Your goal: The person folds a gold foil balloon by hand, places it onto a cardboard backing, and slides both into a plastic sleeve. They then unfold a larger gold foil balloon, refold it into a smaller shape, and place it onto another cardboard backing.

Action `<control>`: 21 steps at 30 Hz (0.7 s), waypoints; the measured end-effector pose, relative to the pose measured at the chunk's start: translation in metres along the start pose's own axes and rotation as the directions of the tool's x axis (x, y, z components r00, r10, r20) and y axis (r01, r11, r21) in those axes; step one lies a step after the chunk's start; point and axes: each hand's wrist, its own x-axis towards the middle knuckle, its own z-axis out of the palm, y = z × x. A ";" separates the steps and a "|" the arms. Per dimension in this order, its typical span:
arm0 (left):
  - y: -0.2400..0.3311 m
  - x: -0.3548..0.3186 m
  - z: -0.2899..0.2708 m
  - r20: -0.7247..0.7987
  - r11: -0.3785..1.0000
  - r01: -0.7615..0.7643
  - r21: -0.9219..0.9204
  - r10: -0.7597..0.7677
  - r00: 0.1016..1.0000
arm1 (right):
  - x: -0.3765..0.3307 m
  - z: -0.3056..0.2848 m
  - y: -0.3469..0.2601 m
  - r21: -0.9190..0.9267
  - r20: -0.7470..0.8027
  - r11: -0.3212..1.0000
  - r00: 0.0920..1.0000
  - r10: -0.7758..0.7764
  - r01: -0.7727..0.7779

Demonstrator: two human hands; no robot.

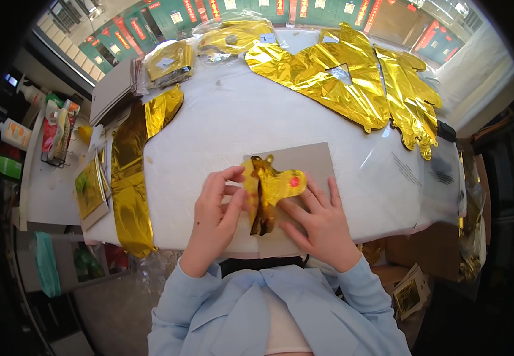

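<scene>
A small gold foil balloon [271,187], flat and partly folded, lies over a grey card [316,155] at the near middle of the table. Near its rounded end is a red mark. The thumb and bent fingers of my left hand [212,204] close on the foil's left edge; their tips are partly hidden. Fingers spread, my right hand [322,222] rests flat on the card, touching the foil's right side. Some of the foil stands up in dark, creased folds between my hands.
Large flat gold foil balloons [340,77] lie at the far right, and a long one [131,178] at the left. Bagged foil packs [171,62] and stacked grey cards [113,92] stand at the far left. A side shelf [43,196] holds bottles and a wire basket.
</scene>
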 end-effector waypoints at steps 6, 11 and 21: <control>-0.032 -0.014 0.019 -0.106 0.682 -0.235 0.692 0.418 0.902 | 0.002 0.001 -0.002 0.015 -0.116 0.999 0.993 -0.030 0.032; -0.040 -0.008 0.026 -0.065 0.546 -0.162 0.822 0.374 0.925 | 0.002 0.002 0.001 0.014 -0.140 0.999 0.989 -0.049 0.051; -0.038 -0.005 0.039 0.095 0.278 -0.197 0.940 0.340 0.936 | 0.000 0.004 0.002 0.020 -0.068 0.999 0.997 -0.036 0.037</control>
